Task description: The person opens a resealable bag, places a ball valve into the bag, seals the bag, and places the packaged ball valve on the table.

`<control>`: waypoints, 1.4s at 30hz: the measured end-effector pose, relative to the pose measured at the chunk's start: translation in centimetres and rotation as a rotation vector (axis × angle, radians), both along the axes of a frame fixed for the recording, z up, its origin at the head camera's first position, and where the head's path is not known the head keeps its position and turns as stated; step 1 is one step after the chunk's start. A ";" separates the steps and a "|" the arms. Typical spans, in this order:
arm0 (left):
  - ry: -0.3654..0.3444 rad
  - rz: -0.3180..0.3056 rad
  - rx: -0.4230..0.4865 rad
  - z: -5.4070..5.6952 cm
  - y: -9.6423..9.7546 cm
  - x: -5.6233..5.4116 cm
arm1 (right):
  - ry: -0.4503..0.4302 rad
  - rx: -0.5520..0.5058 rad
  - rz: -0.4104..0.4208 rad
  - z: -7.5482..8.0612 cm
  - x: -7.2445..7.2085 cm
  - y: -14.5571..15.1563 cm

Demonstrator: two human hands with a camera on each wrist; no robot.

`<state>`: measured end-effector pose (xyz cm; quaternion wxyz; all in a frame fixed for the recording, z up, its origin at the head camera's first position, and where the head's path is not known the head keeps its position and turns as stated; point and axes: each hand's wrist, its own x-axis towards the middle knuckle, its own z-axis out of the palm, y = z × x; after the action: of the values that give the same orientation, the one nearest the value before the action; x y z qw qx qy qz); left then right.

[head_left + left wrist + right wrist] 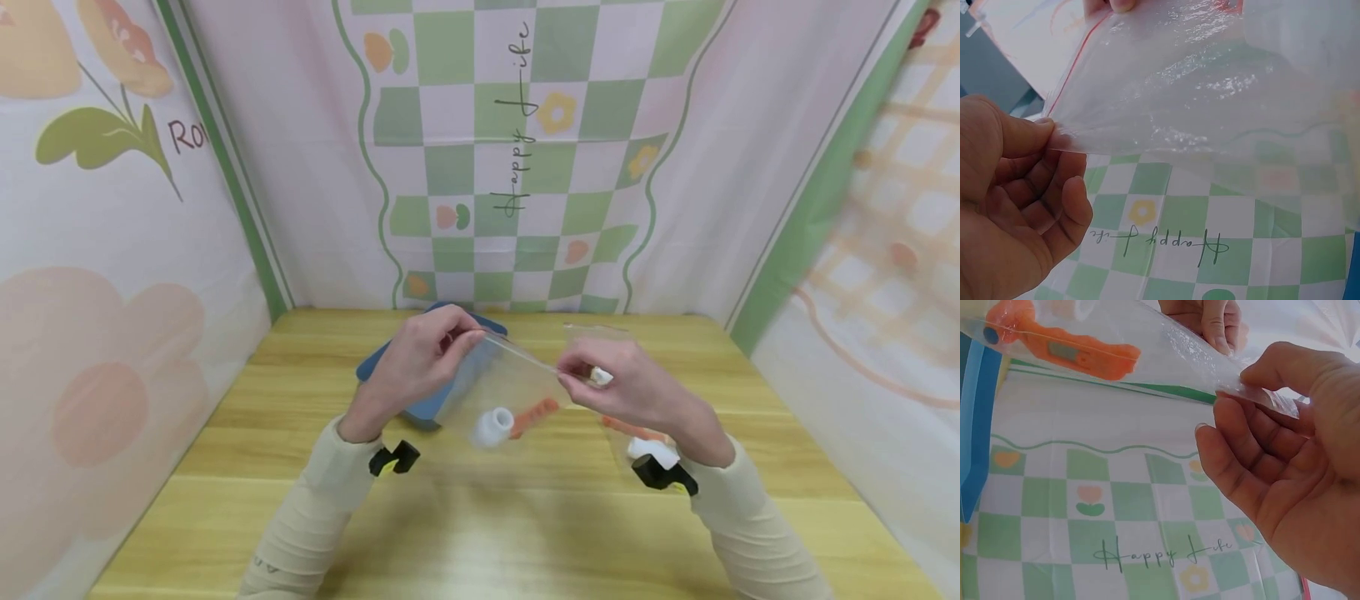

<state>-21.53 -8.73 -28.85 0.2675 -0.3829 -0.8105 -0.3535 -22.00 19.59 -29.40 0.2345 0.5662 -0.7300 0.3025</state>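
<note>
Between both hands hangs a clear zip bag [450,454] with a red line along its top edge in the left wrist view. My left hand [431,358] pinches one end of that edge between thumb and finger. At the other end my right hand [626,379] pinches it too. Inside the bag are a white bottle [492,427] and an orange device [1079,353] with a small grey display, shaped like a digital thermometer. The bag's edge runs slanted, lower at my right hand in the head view.
A blue tray [429,410] sits on the wooden table [285,400] behind my left hand. Under and behind my right hand lies another clear bag [592,332], partly hidden, with an orange piece [633,429] and a white piece [652,452]. Printed cloth walls surround the table.
</note>
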 end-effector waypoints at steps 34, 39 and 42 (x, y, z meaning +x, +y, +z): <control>-0.141 -0.070 -0.015 -1.3 -1.2 -0.6 | -0.071 -0.085 -0.071 0.2 -0.3 1.7; -0.215 -0.099 -0.045 -2.4 -1.3 -1.0 | -0.050 -0.113 -0.085 0.0 -0.5 1.4; -0.249 -0.107 -0.070 -2.7 -1.1 -1.2 | -0.052 -0.117 -0.088 -0.2 -0.6 1.3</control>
<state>-22.74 -9.86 -31.56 0.1318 -0.3878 -0.8277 -0.3835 -22.60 20.92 -29.58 0.2612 0.5107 -0.7412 0.3486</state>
